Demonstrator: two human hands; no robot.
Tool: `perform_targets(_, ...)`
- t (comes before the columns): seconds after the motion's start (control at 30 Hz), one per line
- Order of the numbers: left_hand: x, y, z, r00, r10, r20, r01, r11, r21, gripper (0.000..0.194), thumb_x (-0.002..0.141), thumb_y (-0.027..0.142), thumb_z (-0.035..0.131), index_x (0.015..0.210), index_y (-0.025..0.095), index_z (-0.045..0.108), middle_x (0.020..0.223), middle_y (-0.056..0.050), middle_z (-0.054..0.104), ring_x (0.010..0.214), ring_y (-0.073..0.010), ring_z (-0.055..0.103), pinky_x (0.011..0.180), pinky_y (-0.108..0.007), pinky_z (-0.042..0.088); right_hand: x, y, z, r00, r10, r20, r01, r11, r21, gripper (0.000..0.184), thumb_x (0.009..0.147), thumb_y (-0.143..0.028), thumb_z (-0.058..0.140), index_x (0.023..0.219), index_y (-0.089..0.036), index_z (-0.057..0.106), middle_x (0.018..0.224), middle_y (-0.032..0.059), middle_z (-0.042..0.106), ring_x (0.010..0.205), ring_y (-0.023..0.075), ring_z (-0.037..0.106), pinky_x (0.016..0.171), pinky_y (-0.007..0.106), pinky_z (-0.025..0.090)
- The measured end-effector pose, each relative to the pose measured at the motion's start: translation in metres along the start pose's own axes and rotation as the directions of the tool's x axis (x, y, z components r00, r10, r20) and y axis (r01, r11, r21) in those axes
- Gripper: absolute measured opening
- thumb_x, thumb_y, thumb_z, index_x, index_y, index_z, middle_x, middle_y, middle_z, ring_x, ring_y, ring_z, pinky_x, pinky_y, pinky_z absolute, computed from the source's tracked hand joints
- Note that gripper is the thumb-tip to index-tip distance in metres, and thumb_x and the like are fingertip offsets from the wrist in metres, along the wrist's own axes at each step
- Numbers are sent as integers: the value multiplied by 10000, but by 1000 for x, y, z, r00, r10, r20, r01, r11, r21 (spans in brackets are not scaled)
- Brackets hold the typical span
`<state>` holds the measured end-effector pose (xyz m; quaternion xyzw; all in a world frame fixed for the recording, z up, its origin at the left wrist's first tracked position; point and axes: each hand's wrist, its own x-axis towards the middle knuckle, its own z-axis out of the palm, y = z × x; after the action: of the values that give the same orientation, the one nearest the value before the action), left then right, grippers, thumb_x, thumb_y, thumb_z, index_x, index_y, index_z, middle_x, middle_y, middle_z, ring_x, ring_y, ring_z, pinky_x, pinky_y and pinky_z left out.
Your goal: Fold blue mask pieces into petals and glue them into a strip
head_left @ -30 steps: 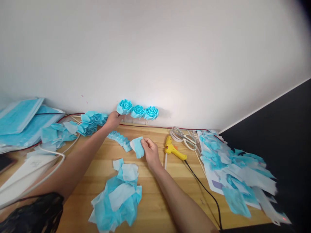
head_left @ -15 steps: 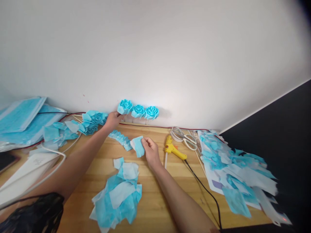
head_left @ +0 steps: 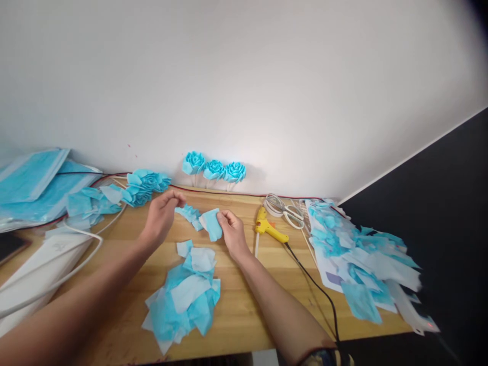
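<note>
My right hand [head_left: 232, 233] pinches a light blue fabric piece [head_left: 212, 223] just above the wooden table [head_left: 247, 300]. My left hand [head_left: 162, 216] hovers to its left with fingers curled together near a pleated blue strip [head_left: 188, 213] lying on the table; whether it grips the strip's end I cannot tell. Three blue fabric roses [head_left: 213, 170] stand against the white wall behind the hands. A pile of blue and white fabric scraps [head_left: 183, 300] lies in front of the hands.
A yellow glue gun [head_left: 270, 230] with a black cord lies right of my right hand, white scissors [head_left: 284, 209] behind it. Cut blue pieces [head_left: 354, 254] cover the table's right end. More blue flowers [head_left: 143, 185], stacked masks [head_left: 34, 185] and a white cable [head_left: 76, 249] lie at the left.
My left hand has drawn back from the leftmost rose at the wall to the pleated strip on the table. The right hand has kept its pinch on the blue piece.
</note>
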<state>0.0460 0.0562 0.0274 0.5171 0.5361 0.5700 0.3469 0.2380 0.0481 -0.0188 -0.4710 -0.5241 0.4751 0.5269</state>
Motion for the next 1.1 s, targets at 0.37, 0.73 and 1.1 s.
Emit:
perform_targets(0.37,-47,-2,-7,984,-75,164,87,994,-71,99,705,260,478,648,220,547,566,37,377,538,-139,338,530,-280,266,-6,-3,7,991,85,108,-103,979,176,393,781,-572,655,723,-190,579,617,-47,478,560,95,371,520,223,322)
perform_targets(0.73,-55,8,1,962,-171,214,202,971,-130,253,748,421,591,918,237,620,528,63,346,474,-129,330,468,-260,252,-9,-8,7,988,86,126,-105,982,155,392,773,-579,662,760,-191,607,627,-38,521,544,94,397,498,218,342)
perform_targets(1.1,-52,8,-1,960,-132,245,174,972,-157,213,703,399,719,648,210,638,649,-12,637,618,-166,578,571,-276,444,-14,-20,7,988,-2,158,12,998,-58,233,838,-423,634,928,-216,692,546,-55,455,486,96,366,477,226,308)
